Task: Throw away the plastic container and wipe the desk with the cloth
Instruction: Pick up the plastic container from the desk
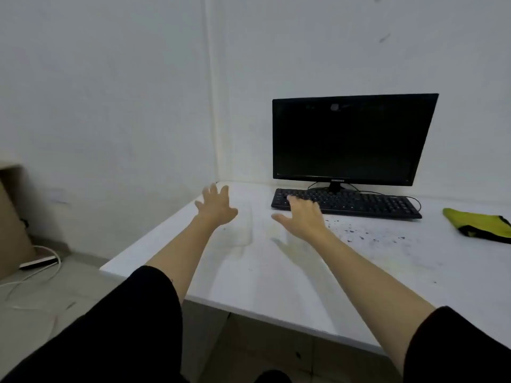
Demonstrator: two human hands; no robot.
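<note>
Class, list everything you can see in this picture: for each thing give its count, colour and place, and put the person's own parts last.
desk: one, white, room corner
plastic container: one, clear, on desk between the hands
monitor: one, black, screen dark, back of desk
keyboard: one, black, before monitor
cloth: one, yellow-green with black, desk's right edge
dark specks: many, on desk before keyboard
cardboard: one, brown, floor at left
power strip: one, floor at left
left hand: open, over desk
right hand: open, over desk
sleeves: two, black
</note>
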